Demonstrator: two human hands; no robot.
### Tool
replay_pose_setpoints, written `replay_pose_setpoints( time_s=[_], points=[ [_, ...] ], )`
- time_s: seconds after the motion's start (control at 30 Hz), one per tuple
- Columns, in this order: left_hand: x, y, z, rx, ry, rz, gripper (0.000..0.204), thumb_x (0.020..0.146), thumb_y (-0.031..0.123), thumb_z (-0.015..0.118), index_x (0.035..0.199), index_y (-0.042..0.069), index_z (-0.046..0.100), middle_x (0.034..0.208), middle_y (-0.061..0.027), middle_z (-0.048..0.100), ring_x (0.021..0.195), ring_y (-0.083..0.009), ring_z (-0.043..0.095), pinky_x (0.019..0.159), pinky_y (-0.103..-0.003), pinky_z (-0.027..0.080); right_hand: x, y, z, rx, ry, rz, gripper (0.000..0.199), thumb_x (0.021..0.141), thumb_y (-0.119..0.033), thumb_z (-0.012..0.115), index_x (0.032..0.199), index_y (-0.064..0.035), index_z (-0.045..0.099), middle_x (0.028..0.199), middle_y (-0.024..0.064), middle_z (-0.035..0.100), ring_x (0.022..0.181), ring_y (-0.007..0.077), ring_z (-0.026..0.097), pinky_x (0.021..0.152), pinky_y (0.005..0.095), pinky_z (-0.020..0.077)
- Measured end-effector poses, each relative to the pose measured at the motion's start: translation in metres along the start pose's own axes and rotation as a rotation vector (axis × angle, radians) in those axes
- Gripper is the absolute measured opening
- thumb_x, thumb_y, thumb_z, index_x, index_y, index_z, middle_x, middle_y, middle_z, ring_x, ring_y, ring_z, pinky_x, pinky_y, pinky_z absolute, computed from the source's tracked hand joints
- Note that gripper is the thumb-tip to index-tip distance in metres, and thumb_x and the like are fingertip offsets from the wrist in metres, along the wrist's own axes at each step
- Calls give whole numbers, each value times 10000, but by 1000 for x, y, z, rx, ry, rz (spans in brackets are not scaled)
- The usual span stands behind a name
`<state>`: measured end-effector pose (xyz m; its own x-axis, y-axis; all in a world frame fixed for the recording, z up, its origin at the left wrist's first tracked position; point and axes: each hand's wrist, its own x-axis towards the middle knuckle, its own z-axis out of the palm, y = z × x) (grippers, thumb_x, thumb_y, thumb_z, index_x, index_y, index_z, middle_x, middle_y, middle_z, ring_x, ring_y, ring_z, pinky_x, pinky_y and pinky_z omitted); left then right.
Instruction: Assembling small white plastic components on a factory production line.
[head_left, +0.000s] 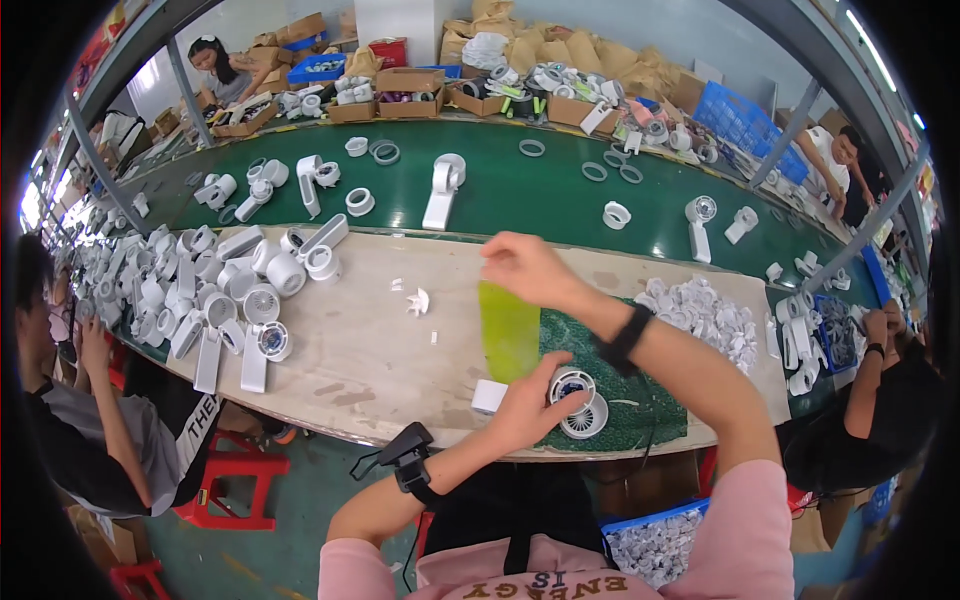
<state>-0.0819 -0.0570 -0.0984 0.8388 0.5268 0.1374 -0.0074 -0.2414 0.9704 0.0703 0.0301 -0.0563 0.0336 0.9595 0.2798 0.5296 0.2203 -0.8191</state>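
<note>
My left hand [522, 408] grips a white handheld fan body [574, 382] near the table's front edge. Its round head is uncovered and shows dark and blue parts inside. A white block-like end, perhaps its handle [489, 396], sticks out on the other side of that hand. Right beside the head lies a round white slotted grille [584, 420]. My right hand [530, 270] is raised over the far end of a yellow-green sheet [508, 335], fingers curled together; anything in them is hidden. Under the fan is a dark green mat [640, 395].
White fan bodies [215, 285] are heaped on the left; small white parts [705, 320] pile up at right. A white propeller-like piece [418, 302] lies mid-table. Beyond runs a green conveyor belt [480, 190] carrying fans and rings. Co-workers sit at both sides.
</note>
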Motion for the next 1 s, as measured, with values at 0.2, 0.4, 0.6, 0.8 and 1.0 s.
replay_pose_setpoints(
  time_s=[0.2, 0.4, 0.6, 0.8, 1.0],
  points=[
    [-6, -9, -16, -75, -121, 20, 525, 840, 49, 642, 1289, -40, 385, 1146, -126, 553, 1028, -164, 550, 883, -302, 470, -133, -33, -135, 43, 125, 452, 158, 851, -107, 612, 953, 13, 613, 809, 40, 634, 685, 87, 604, 578, 229, 483],
    [6, 28, -17, 251, -130, 324, 400, 755, -76, 599, 1139, 28, 550, 1166, -145, 552, 992, -274, 600, 844, -330, 481, -262, 12, -200, -152, 385, 659, 103, 839, -89, 613, 881, 4, 628, 722, 25, 624, 649, 76, 587, 569, 230, 468],
    [2, 53, -2, 666, -199, 114, 363, 718, -109, 560, 1040, 58, 575, 1149, -158, 548, 1002, -341, 574, 772, -385, 498, -260, 26, -160, -483, 355, 393, 137, 788, -125, 637, 867, -14, 629, 760, 100, 628, 669, 239, 612, 601, 320, 483],
    [0, 57, 6, 420, -165, 106, 333, 711, 72, 711, 927, 21, 463, 1123, -203, 543, 804, -261, 620, 638, -313, 501, -210, 32, -119, -828, 203, 269, 402, 766, -301, 703, 1021, -20, 568, 779, 165, 630, 730, 315, 628, 602, 414, 477],
    [11, 66, 22, 473, -151, -257, 428, 735, 234, 756, 884, 6, 427, 829, -220, 589, 679, -306, 598, 554, -372, 473, -200, 45, -112, -762, 132, 383, 407, 750, -309, 724, 1007, -63, 527, 685, 121, 623, 721, 350, 626, 596, 439, 458]
  ],
)
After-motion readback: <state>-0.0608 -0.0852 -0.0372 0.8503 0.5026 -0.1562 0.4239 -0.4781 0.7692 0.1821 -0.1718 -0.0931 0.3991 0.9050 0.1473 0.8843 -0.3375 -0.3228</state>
